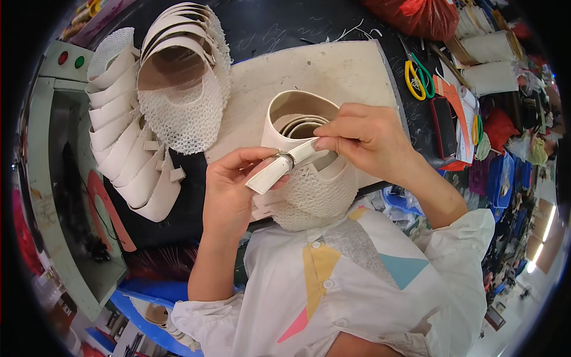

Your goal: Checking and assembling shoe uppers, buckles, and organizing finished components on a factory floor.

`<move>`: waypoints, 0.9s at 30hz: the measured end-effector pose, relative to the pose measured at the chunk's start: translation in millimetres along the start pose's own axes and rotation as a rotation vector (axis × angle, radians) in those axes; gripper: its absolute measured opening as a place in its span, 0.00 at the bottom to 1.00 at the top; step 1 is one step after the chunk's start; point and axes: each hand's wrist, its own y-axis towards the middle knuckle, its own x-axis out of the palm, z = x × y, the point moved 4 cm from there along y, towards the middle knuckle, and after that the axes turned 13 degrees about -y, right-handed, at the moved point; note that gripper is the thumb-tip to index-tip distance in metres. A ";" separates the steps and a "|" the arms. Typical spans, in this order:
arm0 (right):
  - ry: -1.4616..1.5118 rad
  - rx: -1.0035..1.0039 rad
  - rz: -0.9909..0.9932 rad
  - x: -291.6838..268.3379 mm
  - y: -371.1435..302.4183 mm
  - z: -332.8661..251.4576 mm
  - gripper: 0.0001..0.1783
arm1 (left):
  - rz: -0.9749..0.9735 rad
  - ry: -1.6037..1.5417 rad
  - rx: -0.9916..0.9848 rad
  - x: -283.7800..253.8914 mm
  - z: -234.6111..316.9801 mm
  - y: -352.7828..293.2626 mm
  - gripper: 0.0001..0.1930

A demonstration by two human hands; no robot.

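Head view: cream upper (315, 196), one, at bench's (262, 18) near edge; strap (304, 152) slants down-left through buckle (287, 157); left hand (233, 181), nearer buckle, pinches there; right hand (370, 140) pinches strap's upper end.

The white strap (267, 176) hides parts of the left hand (228, 185).

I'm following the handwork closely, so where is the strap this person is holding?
In the head view, the off-white strap is near the middle, held between the left hand and the right hand, just above the woven shoe piece.
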 end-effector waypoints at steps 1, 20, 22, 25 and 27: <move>0.002 -0.005 0.007 1.1 -0.5 1.5 0.08 | 0.006 0.019 -0.008 0.6 0.5 1.1 0.08; 0.321 0.238 -0.145 6.0 -0.4 -31.5 0.06 | 0.005 0.077 0.020 22.5 6.9 -7.6 0.10; 0.320 0.250 -0.113 7.7 -1.0 -30.6 0.07 | -0.002 0.075 0.012 22.4 6.6 -7.1 0.10; 0.389 0.267 -0.053 11.2 -2.7 -26.7 0.09 | -0.024 0.151 0.009 22.5 7.7 -5.6 0.11; 0.453 0.261 0.013 12.4 -3.6 -23.2 0.11 | -0.052 0.194 0.033 23.2 8.2 -5.4 0.11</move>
